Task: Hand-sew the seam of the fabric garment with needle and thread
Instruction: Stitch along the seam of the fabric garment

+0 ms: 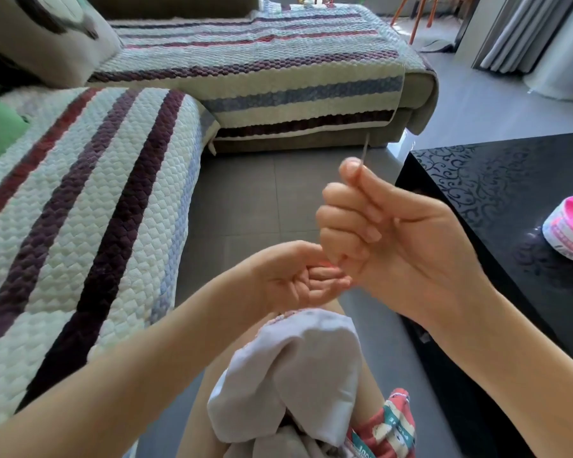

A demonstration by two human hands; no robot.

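The right hand is hanging raised in front of the person, above the lap, with its palm turned towards the camera. Its grip is closing on a needle: thumb and forefinger are pinching the lower part of the shaft while the other fingers are curling into the palm. The needle is pointing almost straight up, its free end showing against the edge of the sofa. The thread is too fine to make out. The left hand is sitting lower and just beside the right, palm up, with its fingers bending inward. Its fingertips are disappearing behind the right hand, so whether its grip is holding anything cannot be told. The white garment is lying bunched on the person's lap, below both hands and touching neither. A red patterned cloth is lying against its right side. A quilted striped cover is draping the sofa to the left and ahead, and grey floor tiles are showing between the sofa and the lap. On the right, a glossy black surface is carrying a pink and white packet near the frame edge, well apart from the hands.
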